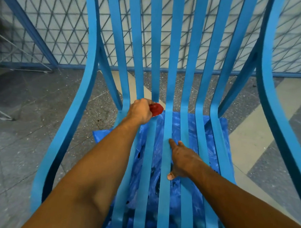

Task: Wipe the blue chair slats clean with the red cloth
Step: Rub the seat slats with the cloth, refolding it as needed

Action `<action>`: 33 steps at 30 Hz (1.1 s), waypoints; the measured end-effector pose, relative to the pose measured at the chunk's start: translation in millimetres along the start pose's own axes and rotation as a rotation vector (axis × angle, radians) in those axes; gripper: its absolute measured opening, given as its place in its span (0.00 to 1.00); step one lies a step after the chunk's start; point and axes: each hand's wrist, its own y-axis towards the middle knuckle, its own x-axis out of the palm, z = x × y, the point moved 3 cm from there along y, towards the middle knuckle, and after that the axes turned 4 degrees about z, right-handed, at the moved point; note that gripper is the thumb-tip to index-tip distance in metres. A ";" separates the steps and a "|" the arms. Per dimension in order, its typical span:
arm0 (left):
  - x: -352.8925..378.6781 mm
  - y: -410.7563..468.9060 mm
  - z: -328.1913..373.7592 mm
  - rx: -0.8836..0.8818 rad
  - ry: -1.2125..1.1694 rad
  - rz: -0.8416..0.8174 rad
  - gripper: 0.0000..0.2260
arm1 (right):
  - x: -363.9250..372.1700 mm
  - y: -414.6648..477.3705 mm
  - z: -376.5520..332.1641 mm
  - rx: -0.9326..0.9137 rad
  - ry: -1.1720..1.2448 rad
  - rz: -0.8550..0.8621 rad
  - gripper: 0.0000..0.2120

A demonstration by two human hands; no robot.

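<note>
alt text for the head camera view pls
A person's left hand grips a red cloth against the slats of a blue chair. The right hand rests open on the middle seat slats; a blue sheet lies underneath.

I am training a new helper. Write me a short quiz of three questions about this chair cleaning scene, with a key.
1. True or false: the right hand holds the red cloth.
2. The cloth is at: A) an armrest, B) the bend where seat meets back, C) the floor.
3. Fill in: the right hand rests open on the seat ___.

Key: 1 false, the left hand grips it; 2 B; 3 slats.
</note>
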 end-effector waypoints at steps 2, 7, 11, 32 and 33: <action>22.9 6.7 -0.2 0.137 0.002 0.005 0.19 | 0.7 1.1 0.5 0.000 -0.002 0.001 0.65; 21.8 -30.3 -3.1 0.180 0.140 0.012 0.22 | 0.5 0.7 0.4 0.002 0.020 0.020 0.65; 16.9 -83.2 -9.9 0.260 0.171 -0.011 0.27 | -2.2 -1.7 1.1 -0.006 0.044 0.028 0.65; 21.6 -264.3 -40.6 0.376 0.205 -0.147 0.29 | 35.1 -89.1 -3.8 -0.020 0.310 0.494 0.37; 20.6 -269.4 -41.6 0.390 0.218 -0.151 0.29 | 42.0 -98.1 -4.0 -0.016 0.339 0.510 0.35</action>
